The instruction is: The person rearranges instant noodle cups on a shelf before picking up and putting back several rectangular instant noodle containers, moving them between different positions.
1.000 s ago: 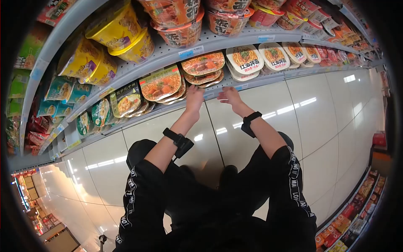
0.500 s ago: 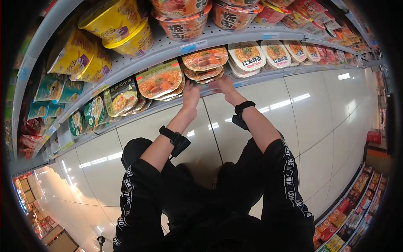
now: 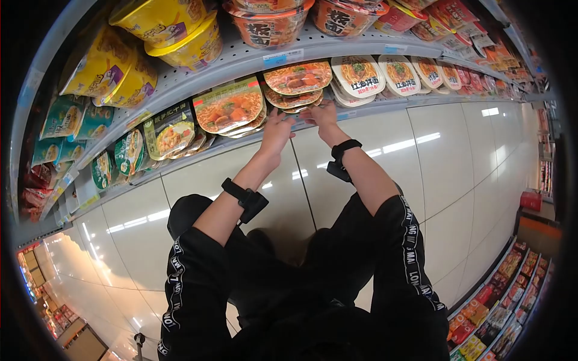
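Observation:
On the bottom shelf, a stack of instant noodle packs (image 3: pixel 297 78) with orange food pictures leans back, its lower edges facing me. My left hand (image 3: pixel 278 133) is at the lower left of this stack, fingers stretched and apart. At the lower right, my right hand (image 3: pixel 322 117) reaches in with its fingertips right at the edge of the bottom packs; its fingers are open too. Neither hand has closed around a pack. To the left stands a larger noodle pack (image 3: pixel 229 107) with a green top, and to the right are white-rimmed noodle packs (image 3: pixel 357 78).
Yellow noodle tubs (image 3: pixel 191 45) and orange noodle bowls (image 3: pixel 271 29) stand on the shelf above, whose front edge (image 3: pixel 337 54) overhangs the lower row. Pale floor tiles (image 3: pixel 385 132) spread below. Another stocked shelf (image 3: pixel 494 301) is at the lower right.
The view has shifted slightly. My right hand has moved closer in to the lower right edge of the orange stack; my left hand stays near its lower left.

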Available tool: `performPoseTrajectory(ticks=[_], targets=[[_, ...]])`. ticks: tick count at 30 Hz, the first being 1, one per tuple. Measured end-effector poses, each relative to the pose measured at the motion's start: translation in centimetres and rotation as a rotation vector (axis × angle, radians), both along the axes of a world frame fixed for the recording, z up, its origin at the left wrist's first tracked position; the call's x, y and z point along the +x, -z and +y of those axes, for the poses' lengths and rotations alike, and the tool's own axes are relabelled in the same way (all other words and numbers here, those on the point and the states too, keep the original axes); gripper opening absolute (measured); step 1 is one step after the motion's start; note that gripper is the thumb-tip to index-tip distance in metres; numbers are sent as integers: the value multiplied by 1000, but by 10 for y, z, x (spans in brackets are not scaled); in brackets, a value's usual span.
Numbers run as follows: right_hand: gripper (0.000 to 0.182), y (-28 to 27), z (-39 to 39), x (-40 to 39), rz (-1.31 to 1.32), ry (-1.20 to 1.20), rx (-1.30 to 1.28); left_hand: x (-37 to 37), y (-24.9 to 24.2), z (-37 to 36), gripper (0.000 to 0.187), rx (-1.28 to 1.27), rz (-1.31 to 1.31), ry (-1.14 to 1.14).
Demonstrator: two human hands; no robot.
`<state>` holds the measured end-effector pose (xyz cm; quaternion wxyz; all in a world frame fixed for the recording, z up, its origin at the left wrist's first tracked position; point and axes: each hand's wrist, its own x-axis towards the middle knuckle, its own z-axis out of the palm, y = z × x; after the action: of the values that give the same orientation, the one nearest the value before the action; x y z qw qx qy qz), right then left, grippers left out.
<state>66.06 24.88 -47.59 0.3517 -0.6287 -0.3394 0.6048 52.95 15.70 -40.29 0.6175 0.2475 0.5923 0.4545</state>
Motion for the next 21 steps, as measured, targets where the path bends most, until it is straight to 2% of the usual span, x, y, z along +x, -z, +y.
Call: performPoseTrajectory(ticks=[1,2,4,7,9,12,17,19,20,21], targets=[[26,4,2,-1,11,32,-15,0,2,0,80,5,4,4],[26,4,1,-1,17,35,-10,1,2,-1,80,-10,4,-6],[40,8,-5,1,32,16,6,0,1,-3,81,-28,8,-17],[39,8,-11,6,0,4,-11,3,1,-6,82,-28,15,-25],[38,11,-13,10,-5,-2,-3,5,6,-5,70,-53,32,-74],[35,6,-17,14,3,-39,-15,5,14,-5,68,-16,31,-22],[35,-7,-16,29,32,-94,-84,11,4,-6,67,21,10,-84],[38,-3,-4,43,214,-200,-263,13,-6,-8,68,60,9,-117],[38,-7,-8,39,211,-208,-268,15,-12,-9,68,32,23,-136],[38,-11,-13,36,30,-161,-152,16,-14,-10,69,3,34,-155]])
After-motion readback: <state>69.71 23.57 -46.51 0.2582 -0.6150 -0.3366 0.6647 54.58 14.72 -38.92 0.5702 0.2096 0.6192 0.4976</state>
